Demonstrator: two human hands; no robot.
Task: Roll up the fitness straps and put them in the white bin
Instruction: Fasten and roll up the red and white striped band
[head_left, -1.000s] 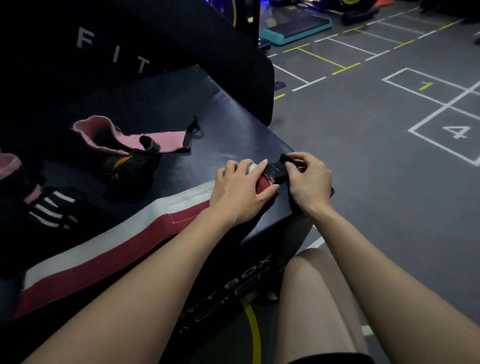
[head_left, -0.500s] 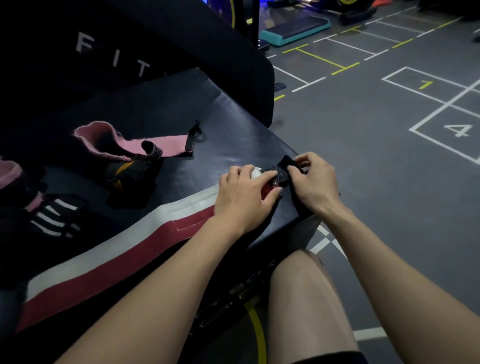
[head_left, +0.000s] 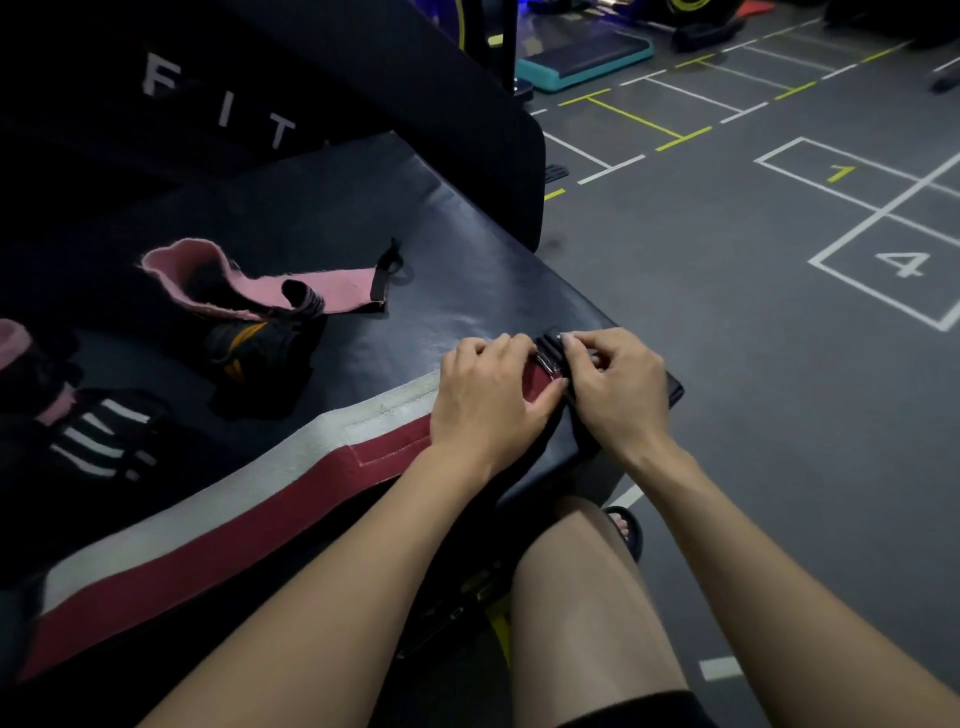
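A long red and white fitness strap (head_left: 270, 499) lies flat across the black padded box (head_left: 467, 280), running from the lower left to the box's right corner. My left hand (head_left: 488, 400) grips the strap's end with curled fingers. Right beside it, my right hand (head_left: 618, 389) pinches the black buckle end (head_left: 549, 353) of the same strap. A pink strap (head_left: 332, 286) lies unrolled farther back on the box. The white bin is not in view.
A black and orange wrap (head_left: 254, 348) and a black glove with white stripes (head_left: 98, 441) lie left on the box. A taller black box marked "FIT" (head_left: 223, 109) stands behind. Grey floor with painted squares (head_left: 883, 228) spreads to the right; my knee (head_left: 587, 561) is below.
Both hands stayed at the strap's end on the box corner; the right hand's fingers shifted closer over the black buckle, meeting the left hand's fingertips.
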